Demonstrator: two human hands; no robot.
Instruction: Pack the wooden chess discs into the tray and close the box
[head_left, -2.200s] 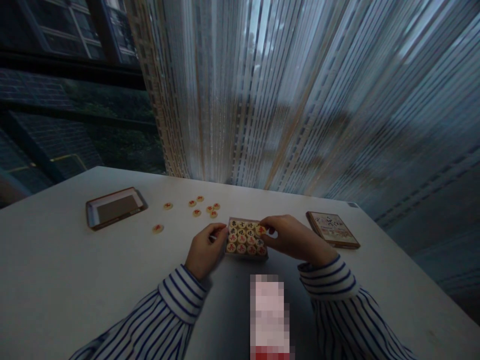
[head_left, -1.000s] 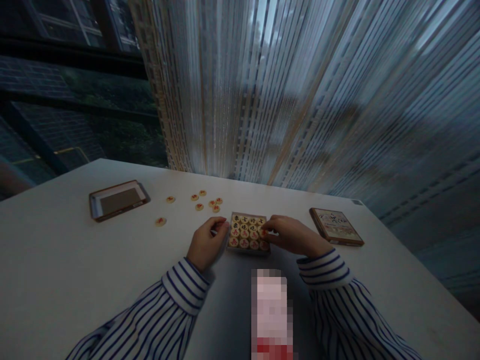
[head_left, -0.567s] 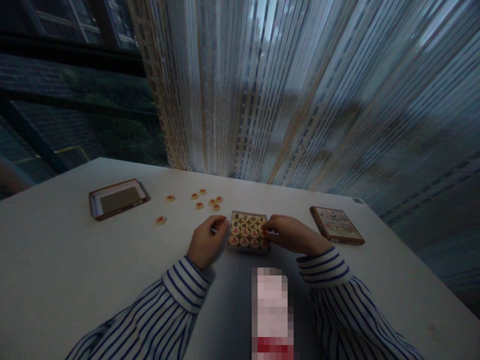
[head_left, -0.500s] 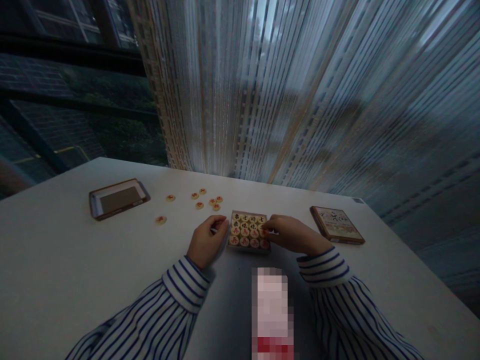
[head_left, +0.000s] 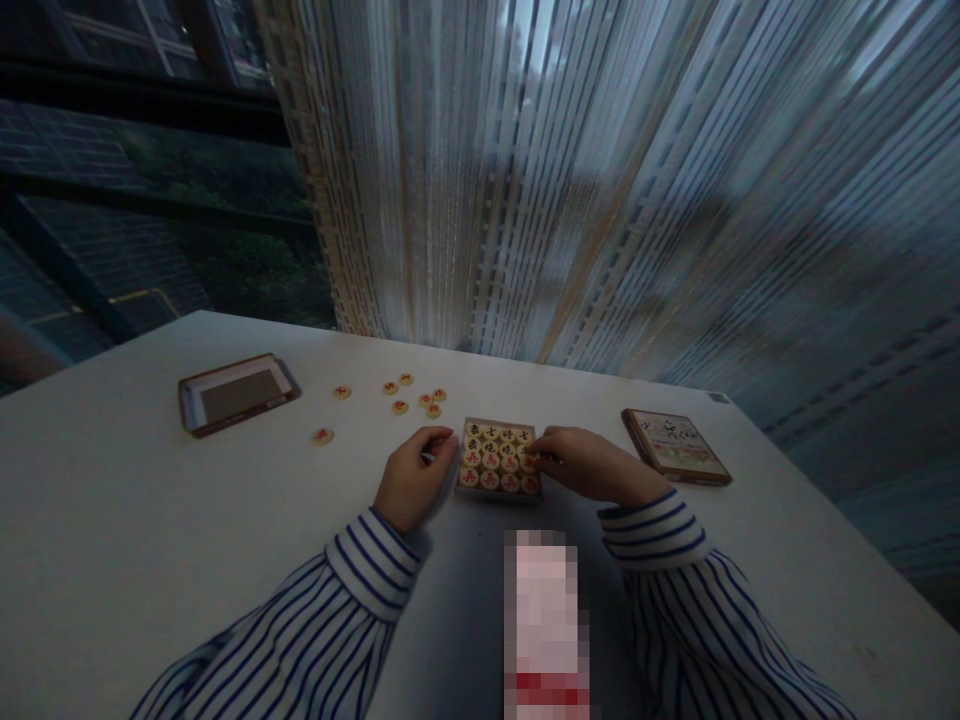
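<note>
A small open box [head_left: 499, 497] of round Chinese chess pieces [head_left: 490, 460] sits on the white table in front of me. Its top layer lies in rows, black characters at the back and red ones nearer me. At the box's right side, my right hand [head_left: 581, 463] has its fingertips closed on a chess piece [head_left: 529, 463] in the right column, partly covered by the fingers. My left hand [head_left: 416, 475] is beside the left wall, curled, with thumb and fingertips close together at the box's edge. Whether anything is between them is hidden.
Several loose red-character pieces [head_left: 400, 408] lie behind and left of the box. An empty, shallow box half [head_left: 238, 397] stands at the far left. The printed lid [head_left: 679, 445] lies at the right. A string curtain [head_left: 480, 180] hangs beyond the table's back edge.
Both hands keep their places at the box, the right fingertips still on the same piece. Only a slight shift of the camera view shows.
</note>
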